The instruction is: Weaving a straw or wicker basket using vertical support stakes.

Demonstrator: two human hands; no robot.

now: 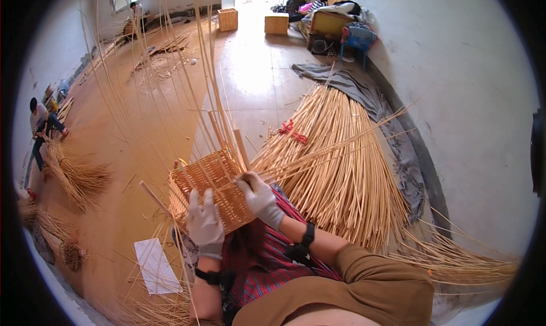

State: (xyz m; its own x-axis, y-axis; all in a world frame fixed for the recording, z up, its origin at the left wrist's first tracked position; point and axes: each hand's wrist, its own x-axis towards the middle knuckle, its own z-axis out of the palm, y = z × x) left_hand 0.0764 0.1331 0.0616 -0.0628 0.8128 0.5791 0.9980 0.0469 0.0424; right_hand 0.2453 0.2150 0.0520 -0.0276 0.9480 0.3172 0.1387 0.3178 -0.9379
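1. Leaning at a tilt just beyond the lap, a box-shaped woven basket (230, 209) sits left of centre in my head view, its tan lattice walls showing.
2. I have the left hand (206, 223), gloved in pale grey, laid against the basket's near side, its fingers extended and slightly apart.
3. I see the right hand (260, 198), gloved likewise, at the basket's right upper corner, thumb and fingers pinched together on thin strands (278, 169) that run off to the right.
4. Tall canes rise from the basket's far part, bending over the floor. A thick rod (241, 148) stands at the right corner; another (154, 198) slants out at the left.
5. Under the forearms, I make out a striped reddish cloth (273, 263) over the lap.
6. To the right lies a large bundle of canes (341, 172) with a red tie (293, 131), a grey cloth (415, 189) along its outer edge.
7. Left of the lap, I find a white sheet (156, 266) on the floor.
8. Farther out, a co-worker (42, 121) sits by the left wall near a darker bundle (74, 169); two box-shaped baskets (277, 23) stand toward the bright doorway.
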